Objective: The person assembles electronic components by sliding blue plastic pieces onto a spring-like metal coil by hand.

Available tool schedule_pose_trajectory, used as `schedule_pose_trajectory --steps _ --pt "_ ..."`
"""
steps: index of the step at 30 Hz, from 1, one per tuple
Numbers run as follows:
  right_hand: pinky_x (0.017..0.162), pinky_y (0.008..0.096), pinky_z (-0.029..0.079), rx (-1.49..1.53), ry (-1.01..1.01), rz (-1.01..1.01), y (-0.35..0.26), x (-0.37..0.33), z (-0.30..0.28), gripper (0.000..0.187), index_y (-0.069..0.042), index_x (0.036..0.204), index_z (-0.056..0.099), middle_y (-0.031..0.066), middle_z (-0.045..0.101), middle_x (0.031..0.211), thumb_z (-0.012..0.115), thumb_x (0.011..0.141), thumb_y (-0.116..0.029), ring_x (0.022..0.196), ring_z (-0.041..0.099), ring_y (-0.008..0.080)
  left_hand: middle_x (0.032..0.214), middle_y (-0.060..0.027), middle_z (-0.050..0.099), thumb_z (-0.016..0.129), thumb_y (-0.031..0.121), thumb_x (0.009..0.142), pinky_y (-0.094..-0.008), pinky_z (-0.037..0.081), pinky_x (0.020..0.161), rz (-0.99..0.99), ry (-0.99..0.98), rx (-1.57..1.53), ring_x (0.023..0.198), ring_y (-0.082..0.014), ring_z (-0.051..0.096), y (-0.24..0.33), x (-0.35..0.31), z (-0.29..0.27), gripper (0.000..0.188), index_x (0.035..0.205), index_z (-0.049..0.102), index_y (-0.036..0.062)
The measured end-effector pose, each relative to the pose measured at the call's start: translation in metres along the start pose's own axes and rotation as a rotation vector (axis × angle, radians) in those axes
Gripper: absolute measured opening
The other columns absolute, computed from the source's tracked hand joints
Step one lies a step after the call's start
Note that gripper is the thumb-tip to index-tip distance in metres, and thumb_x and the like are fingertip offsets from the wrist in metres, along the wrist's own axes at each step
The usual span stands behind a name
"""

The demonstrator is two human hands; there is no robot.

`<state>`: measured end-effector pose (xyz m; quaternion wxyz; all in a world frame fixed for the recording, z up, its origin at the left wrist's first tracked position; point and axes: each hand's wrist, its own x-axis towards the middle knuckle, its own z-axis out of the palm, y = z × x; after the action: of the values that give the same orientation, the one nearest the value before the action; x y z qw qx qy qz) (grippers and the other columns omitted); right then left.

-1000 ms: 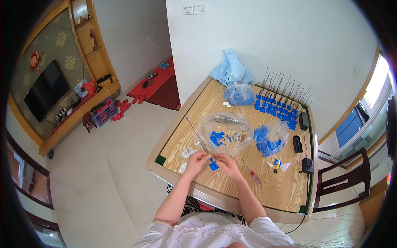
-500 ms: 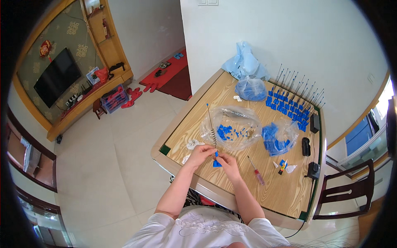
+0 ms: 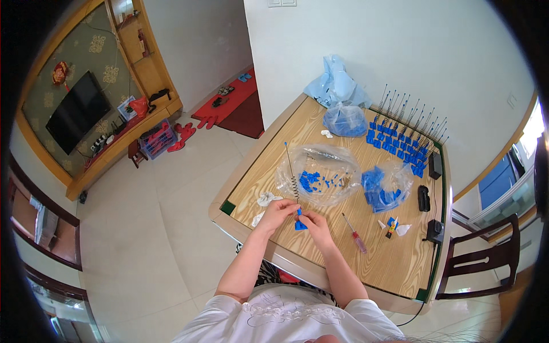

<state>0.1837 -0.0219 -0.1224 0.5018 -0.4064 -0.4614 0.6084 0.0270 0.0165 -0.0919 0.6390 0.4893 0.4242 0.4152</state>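
Note:
Close to the table's near edge, both my hands are closed around a blue plastic base (image 3: pixel 300 226) with a coiled metal spring wire (image 3: pixel 294 184) rising out of it. The wire stands nearly upright and ends in a small blue tip. My left hand (image 3: pixel 278 214) pinches where the wire meets the base, from the left. My right hand (image 3: pixel 315 223) grips the blue part from the right, its fingertips close to the left ones. Beyond them lies an open clear plastic bag (image 3: pixel 337 197) with small blue pieces (image 3: pixel 310 181) on it. A red-handled screwdriver (image 3: pixel 358 242) rests to the right.
Several finished-looking blue bases with spring wires (image 3: pixel 400 140) stand in rows at the far right. Bags of blue parts (image 3: pixel 346 121) sit near the wall and mid-table (image 3: pixel 380 191). A small glue tube (image 3: pixel 392 228), crumpled tissue (image 3: pixel 269 198) and black boxes (image 3: pixel 434 231) lie about. A dark chair (image 3: pixel 480 260) stands at right.
My hands keep the same grip on the blue base and spring wire, with hardly any movement. The view has shifted slightly.

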Motion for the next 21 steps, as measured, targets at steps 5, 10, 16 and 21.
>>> schedule_pose_trajectory --steps 5,10,16,21 --pt "0.078 0.0253 0.044 0.075 -0.040 0.060 0.004 0.002 -0.002 0.022 0.002 0.097 0.060 0.0067 0.064 0.090 0.055 0.087 -0.017 0.084 0.058 0.0122 0.084 -0.0030 0.063 0.061 0.013 0.082 -0.0238 0.045 0.075 -0.009 0.014 0.040 0.080 -0.0094 0.057 0.000 0.000 -0.001 0.016 0.091 0.064 0.0000" --pt "0.079 0.0269 0.045 0.279 -0.067 0.134 -0.001 0.000 0.000 0.024 0.003 0.100 0.059 0.0073 0.062 0.092 0.054 0.087 -0.016 0.085 0.059 0.0141 0.084 -0.0028 0.063 0.062 0.013 0.082 -0.0233 0.046 0.073 -0.032 0.009 -0.001 0.079 -0.0093 0.058 0.000 -0.001 0.001 0.015 0.090 0.064 0.0005" --pt "0.079 0.0265 0.045 0.269 -0.062 0.140 0.002 0.001 0.000 0.023 0.002 0.100 0.058 0.0068 0.062 0.091 0.053 0.088 -0.017 0.085 0.059 0.0140 0.084 -0.0027 0.063 0.063 0.014 0.082 -0.0233 0.046 0.073 -0.033 0.020 0.012 0.079 -0.0091 0.058 -0.002 0.000 0.001 0.015 0.090 0.065 0.0010" --pt "0.078 0.0254 0.045 0.199 -0.073 0.105 0.011 0.004 -0.004 0.021 0.001 0.098 0.059 0.0057 0.062 0.090 0.053 0.088 -0.017 0.084 0.058 0.0127 0.084 -0.0028 0.063 0.063 0.015 0.082 -0.0231 0.046 0.072 -0.045 0.013 0.015 0.079 -0.0088 0.058 0.000 0.000 0.002 0.016 0.090 0.065 0.0010"
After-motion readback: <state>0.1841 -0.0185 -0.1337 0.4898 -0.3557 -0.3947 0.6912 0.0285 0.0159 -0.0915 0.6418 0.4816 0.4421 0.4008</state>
